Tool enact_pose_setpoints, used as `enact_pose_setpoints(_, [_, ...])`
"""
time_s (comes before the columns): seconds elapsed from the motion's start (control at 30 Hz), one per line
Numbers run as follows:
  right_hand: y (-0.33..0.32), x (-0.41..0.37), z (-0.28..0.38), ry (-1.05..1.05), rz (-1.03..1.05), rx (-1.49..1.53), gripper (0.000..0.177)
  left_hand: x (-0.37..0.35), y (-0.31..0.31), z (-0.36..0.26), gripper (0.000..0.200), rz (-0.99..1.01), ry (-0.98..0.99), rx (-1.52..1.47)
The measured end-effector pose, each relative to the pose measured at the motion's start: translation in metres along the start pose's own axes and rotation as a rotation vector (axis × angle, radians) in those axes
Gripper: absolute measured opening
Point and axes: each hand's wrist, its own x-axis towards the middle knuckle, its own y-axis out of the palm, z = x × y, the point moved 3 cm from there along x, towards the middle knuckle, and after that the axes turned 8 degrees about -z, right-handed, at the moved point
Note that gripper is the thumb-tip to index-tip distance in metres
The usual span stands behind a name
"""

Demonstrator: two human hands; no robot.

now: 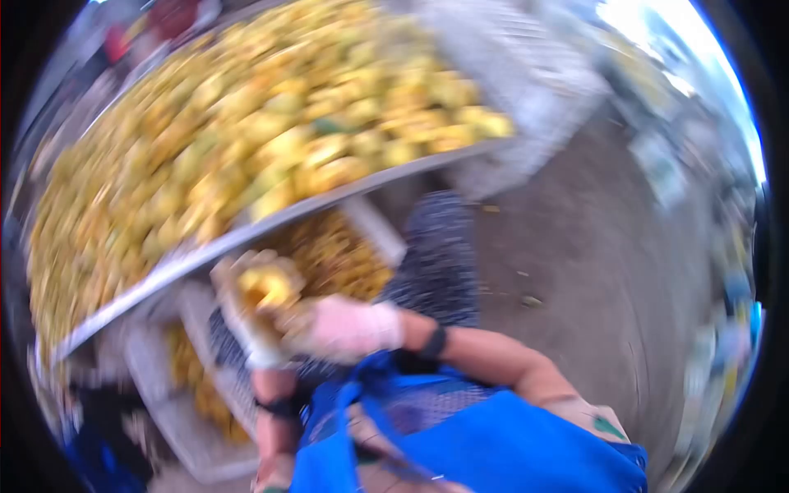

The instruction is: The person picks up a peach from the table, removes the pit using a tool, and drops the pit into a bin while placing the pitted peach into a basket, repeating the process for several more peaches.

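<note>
My left hand (242,308), in a whitish glove, is wrapped round a yellow, peach-like fruit (269,285) with a darker hollow in its middle. My right hand (353,326), in a pale pinkish glove, is beside it, its fingers closed against the fruit's near side. Blur hides whether a tool is in those fingers. Both hands are above my lap, just below the edge of a sloping table heaped with yellow fruit (283,148).
The table's pale metal edge (205,256) runs across in front of me. Beneath it are a crate of orange-yellow pieces (349,259) and a white crate (156,411) at lower left. A stack of white crates (526,74) stands at the table's right end, beside brown floor (592,271).
</note>
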Motion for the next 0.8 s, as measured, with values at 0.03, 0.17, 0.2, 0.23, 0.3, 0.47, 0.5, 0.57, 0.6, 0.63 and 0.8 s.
enact_pose_setpoints(0.03, [-0.003,0.008,0.026,-0.448,-0.006,-0.410,0.007,0.000,-0.001,-0.009,0.036,-0.124,-0.214,-0.284])
enact_pose_setpoints(0.17, [-0.023,0.023,-0.050,0.093,0.079,-1.035,0.011,0.010,-0.109,-0.060,0.034,-0.458,0.177,-0.049])
enact_pose_setpoints(0.2, [-0.034,0.022,-0.062,0.256,-0.017,-1.065,0.016,0.013,-0.145,-0.074,0.032,-0.640,0.281,0.304])
enact_pose_setpoints(0.23, [-0.041,0.019,-0.072,0.434,-0.129,-1.089,0.022,0.018,-0.162,-0.084,0.033,-0.751,0.443,0.622])
enact_pose_setpoints(0.3, [-0.041,0.021,-0.082,0.335,-0.078,-1.119,0.026,0.025,-0.157,-0.104,0.036,-0.822,0.558,0.781])
enact_pose_setpoints(0.47, [-0.026,0.022,-0.089,0.393,0.110,-0.928,0.030,0.142,-0.101,-0.083,0.041,-0.399,0.425,1.491])
enact_pose_setpoints(0.5, [-0.024,0.019,-0.095,0.523,0.142,-0.902,0.031,0.164,-0.079,-0.076,0.045,-0.400,0.358,1.697])
enact_pose_setpoints(0.57, [-0.027,0.017,-0.089,0.533,0.208,-0.883,0.031,0.204,-0.071,-0.053,0.051,-0.200,0.244,1.771])
enact_pose_setpoints(0.6, [-0.033,0.020,-0.091,0.537,0.200,-0.877,0.031,0.225,-0.088,-0.038,0.048,-0.139,0.246,1.595])
enact_pose_setpoints(0.63, [-0.036,0.022,-0.094,0.536,0.202,-0.862,0.032,0.238,-0.098,-0.027,0.046,-0.080,0.242,1.422])
enact_pose_setpoints(0.8, [-0.039,0.031,-0.097,0.563,0.180,-0.817,0.036,0.214,-0.069,-0.033,0.038,-0.159,0.188,1.074])
